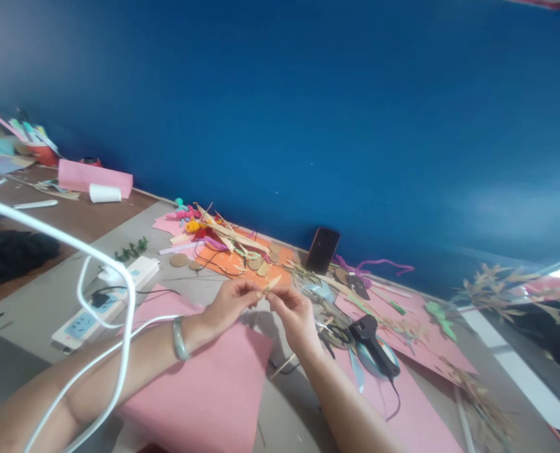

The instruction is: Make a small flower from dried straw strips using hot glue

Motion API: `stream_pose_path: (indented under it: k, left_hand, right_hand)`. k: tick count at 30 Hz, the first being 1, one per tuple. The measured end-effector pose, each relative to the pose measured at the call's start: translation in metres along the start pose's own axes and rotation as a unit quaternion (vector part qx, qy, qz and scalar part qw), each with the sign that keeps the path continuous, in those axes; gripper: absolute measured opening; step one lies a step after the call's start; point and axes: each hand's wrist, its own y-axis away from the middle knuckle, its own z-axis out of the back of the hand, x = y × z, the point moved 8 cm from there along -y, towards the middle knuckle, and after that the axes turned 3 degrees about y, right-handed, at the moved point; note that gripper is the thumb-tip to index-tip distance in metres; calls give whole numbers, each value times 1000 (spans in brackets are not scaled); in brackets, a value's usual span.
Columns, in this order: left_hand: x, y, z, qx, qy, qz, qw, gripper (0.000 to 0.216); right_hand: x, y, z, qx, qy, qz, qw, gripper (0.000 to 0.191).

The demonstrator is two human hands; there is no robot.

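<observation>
Through the head view I have both hands working at fingertip scale, so I treat this as a job for small, light movements. My left hand (235,301) pinches a pale, leaf-like slip (273,284) between thumb and forefinger, and my right hand (295,314) pinches at it from the other side, the two sets of fingertips almost meeting. The slip is held up above the bench (25,308), toward its far edge by the blue wall (308,126), and in this view it shows against the near corner of the orange sheet (282,275). It looks thin and dry, so I judge that it could split under a hard squeeze; I would press just enough to stop it slipping, letting one hand steady while the other adjusts. Blur hides exactly how the fingers overlap on it. Bracing both wrists low over the pink sheet (209,384) should calm any tremor. I would also mind the white cable (131,308) crossing in front of my left forearm, and bring my right elbow no nearer the glue gun (373,345).
</observation>
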Motion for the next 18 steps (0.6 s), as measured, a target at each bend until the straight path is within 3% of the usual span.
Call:
stream_pose_path:
  k: [5, 10, 18]
  left_hand:
    - [-25, -12, 22, -67, 31, -41, 996, 13]
    - [-39, -19, 38, -77, 77, -48, 993, 13]
    - [-20, -12, 50, -121, 91, -14, 988, 15]
  right_hand:
    - [-5, -8, 2, 51, 89, -3, 995, 20]
    - [-15, -6, -18, 151, 279, 57, 947, 11]
    - [-12, 3, -37, 176, 407, 110, 889, 16]
